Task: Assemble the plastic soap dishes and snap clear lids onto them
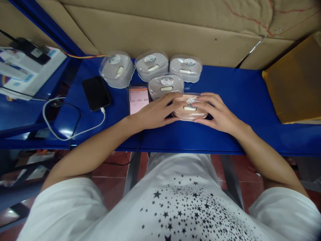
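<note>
Both of my hands grip a peach-coloured lidded box (pixel 186 115) with a clear top, a round sticker and a small cream latch. My left hand (pixel 164 110) is closed around its left side, thumb at the near edge. From the right, my right hand (pixel 217 112) holds it with fingers over the lid and thumb low at the front. Just behind it stands a grey lidded box (pixel 156 87) of the same shape. Beyond are a left grey box (pixel 110 72), a middle grey box (pixel 142 69) and a right grey box (pixel 177 69).
A phone showing a timer (pixel 140 100) lies partly behind my left wrist. Left of it are a black power bank (pixel 95 93) with a white cable (pixel 75 134) and a power strip (pixel 32 78). A yellow-wrapped package (pixel 296 83) stands right on the blue table (pixel 240 97); cardboard (pixel 163 30) lines the back.
</note>
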Demonstrator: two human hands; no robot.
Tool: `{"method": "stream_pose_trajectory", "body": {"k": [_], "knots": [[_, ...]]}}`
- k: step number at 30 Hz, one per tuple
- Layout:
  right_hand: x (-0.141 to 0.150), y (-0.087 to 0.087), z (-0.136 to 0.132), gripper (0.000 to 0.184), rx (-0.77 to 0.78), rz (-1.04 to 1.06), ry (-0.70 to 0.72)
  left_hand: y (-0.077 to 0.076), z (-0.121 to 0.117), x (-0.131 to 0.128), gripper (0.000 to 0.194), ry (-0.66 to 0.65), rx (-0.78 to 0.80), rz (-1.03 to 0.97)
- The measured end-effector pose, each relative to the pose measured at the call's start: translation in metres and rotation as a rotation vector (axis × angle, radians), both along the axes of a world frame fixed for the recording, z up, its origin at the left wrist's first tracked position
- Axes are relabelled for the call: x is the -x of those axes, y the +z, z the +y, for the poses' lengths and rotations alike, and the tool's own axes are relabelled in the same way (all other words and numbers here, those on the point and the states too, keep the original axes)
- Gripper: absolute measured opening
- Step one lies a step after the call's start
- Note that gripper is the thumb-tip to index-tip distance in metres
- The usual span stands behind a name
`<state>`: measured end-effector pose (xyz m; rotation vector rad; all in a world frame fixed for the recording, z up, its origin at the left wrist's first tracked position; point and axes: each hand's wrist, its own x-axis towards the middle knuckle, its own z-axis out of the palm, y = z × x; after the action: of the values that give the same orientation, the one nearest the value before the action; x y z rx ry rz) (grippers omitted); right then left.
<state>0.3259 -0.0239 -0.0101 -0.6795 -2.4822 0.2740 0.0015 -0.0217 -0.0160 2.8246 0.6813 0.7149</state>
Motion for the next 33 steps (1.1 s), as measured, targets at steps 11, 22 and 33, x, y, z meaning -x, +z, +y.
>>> {"method": "stream_pose_trajectory", "body": {"k": [11,22,33], "knots": [[0.011,-0.008,-0.007,0.092,-0.002,-0.138,-0.048,0.002,0.001,-0.001,0.067,-0.046,0.054,-0.024],[0.01,-0.018,-0.002,0.083,-0.071,-0.151,-0.106,-0.003,0.001,-0.003,0.074,-0.024,0.06,-0.015],[-0.027,0.008,0.014,0.068,-0.102,-0.252,-0.524,0.012,0.009,0.012,0.063,0.372,-0.078,0.043]]}}
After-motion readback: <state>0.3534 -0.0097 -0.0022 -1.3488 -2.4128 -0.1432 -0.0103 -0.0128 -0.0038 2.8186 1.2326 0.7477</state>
